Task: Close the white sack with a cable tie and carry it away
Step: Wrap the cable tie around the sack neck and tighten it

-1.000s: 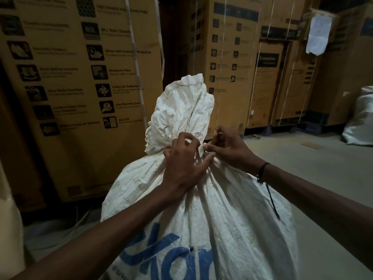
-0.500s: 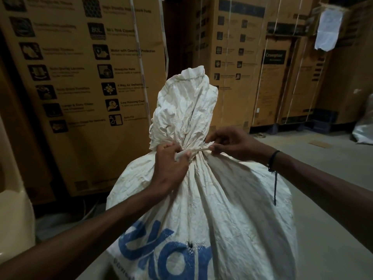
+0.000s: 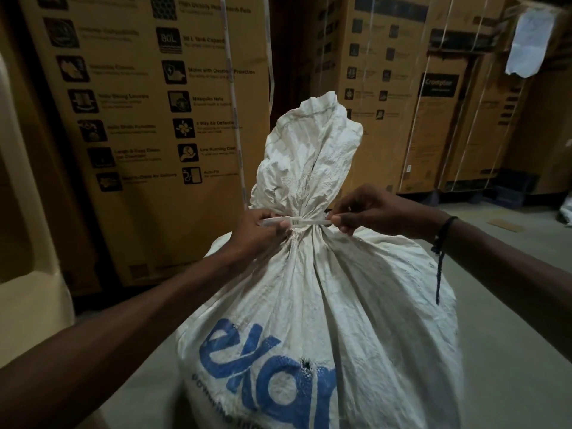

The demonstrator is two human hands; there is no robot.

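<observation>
A full white woven sack (image 3: 334, 292) with blue lettering stands upright on the floor in front of me. Its mouth is bunched into a neck with a loose tuft above. A white cable tie (image 3: 305, 222) runs across the front of that neck. My left hand (image 3: 257, 232) pinches the tie's left end at the neck. My right hand (image 3: 368, 209) pinches the tie's right end between thumb and fingers. The back of the neck is hidden, so the tie's loop behind it cannot be seen.
Tall strapped cardboard cartons (image 3: 148, 119) stand close behind the sack on the left, with more cartons (image 3: 402, 97) behind on the right. A pale plastic object (image 3: 28, 243) sits at the left edge. Bare grey floor (image 3: 510, 320) stretches to the right, with another white sack (image 3: 565, 212) at the far right edge.
My hands have drawn apart along the neck, stretching the cable tie straight across it. The neck looks more tightly gathered than a second ago.
</observation>
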